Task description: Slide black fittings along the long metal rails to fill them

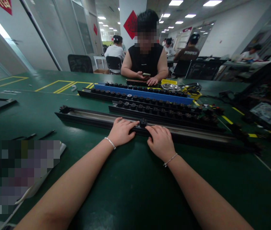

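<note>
Black first on my remote feed: between my left hand (121,132) and my right hand (161,142) sits an all-black block (143,122), and the rail (89,122) they touch is black-walled with a metallic grey channel (94,115). Silver next, behind each hand: left bracelet (110,142), right bracelet (170,160). Dark, plain green now, the tabletop (126,185) around my hands. Just beyond them, rows of blocks (147,109), black again, then a streak of blue, that bar (140,93). Yellow stripes (46,86) line the green ahead and left of my left hand; past my right, a bright yellow tray (169,82). Farthest ahead, a person's black top (147,62) and a red diamond (130,25) with dark markings.
</note>
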A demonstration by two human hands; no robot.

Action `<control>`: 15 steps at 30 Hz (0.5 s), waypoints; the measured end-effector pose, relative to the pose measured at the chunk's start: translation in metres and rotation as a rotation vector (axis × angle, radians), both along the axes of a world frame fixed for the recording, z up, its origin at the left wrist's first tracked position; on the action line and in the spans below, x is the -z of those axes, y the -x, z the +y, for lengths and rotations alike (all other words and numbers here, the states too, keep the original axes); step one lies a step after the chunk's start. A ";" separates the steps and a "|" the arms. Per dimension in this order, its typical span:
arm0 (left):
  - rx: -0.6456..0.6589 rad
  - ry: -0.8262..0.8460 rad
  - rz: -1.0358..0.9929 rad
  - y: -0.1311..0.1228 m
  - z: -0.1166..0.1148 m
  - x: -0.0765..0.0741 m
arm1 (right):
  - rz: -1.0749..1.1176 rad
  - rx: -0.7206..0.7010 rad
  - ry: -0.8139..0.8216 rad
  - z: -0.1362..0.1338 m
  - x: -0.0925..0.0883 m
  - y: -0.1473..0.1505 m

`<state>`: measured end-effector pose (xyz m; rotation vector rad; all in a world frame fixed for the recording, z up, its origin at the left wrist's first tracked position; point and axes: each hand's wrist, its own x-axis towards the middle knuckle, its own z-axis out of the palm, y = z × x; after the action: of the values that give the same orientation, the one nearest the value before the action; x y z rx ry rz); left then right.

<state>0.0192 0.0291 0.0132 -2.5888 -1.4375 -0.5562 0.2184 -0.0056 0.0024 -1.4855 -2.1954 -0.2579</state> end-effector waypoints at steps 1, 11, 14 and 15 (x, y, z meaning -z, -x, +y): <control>0.000 0.002 0.000 0.000 0.000 0.000 | 0.003 0.000 -0.003 0.000 0.000 0.000; 0.014 -0.015 -0.042 0.001 -0.001 0.002 | 0.042 0.032 -0.015 -0.001 0.001 0.000; 0.020 -0.032 -0.031 0.002 -0.001 0.003 | 0.040 0.069 -0.020 -0.002 0.001 -0.002; 0.024 -0.035 -0.027 0.002 0.000 0.003 | 0.040 0.076 -0.022 -0.002 0.001 -0.003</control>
<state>0.0171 0.0286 0.0105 -2.5848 -1.3932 -0.6157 0.2214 -0.0075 0.0011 -1.5514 -2.1006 -0.2736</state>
